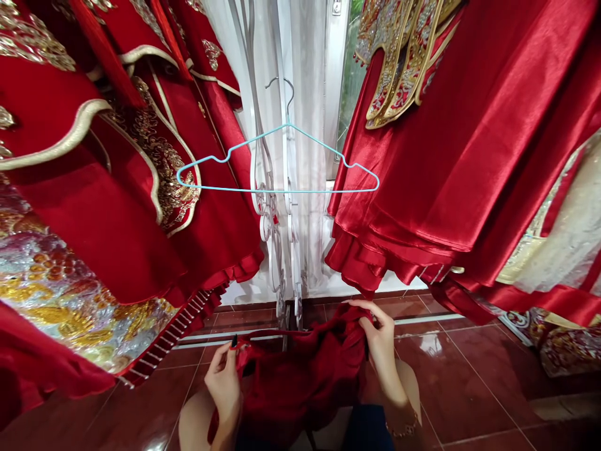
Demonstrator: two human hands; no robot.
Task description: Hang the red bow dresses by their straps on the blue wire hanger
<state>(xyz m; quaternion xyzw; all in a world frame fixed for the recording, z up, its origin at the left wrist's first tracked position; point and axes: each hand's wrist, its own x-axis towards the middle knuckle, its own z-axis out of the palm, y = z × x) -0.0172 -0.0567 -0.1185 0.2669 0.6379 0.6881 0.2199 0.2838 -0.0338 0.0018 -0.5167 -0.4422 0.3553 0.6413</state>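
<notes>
Gripping crumpled red satin cloth [305,369], both hands [224,382], wiry blue hanger [277,164] above

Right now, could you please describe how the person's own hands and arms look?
Both forearms are bare, with no sleeves. The left hand has long nails painted dark; the right hand wears a thin gold chain bracelet at the wrist.

No readable text, label, brand, number or sign anywhere.
</notes>
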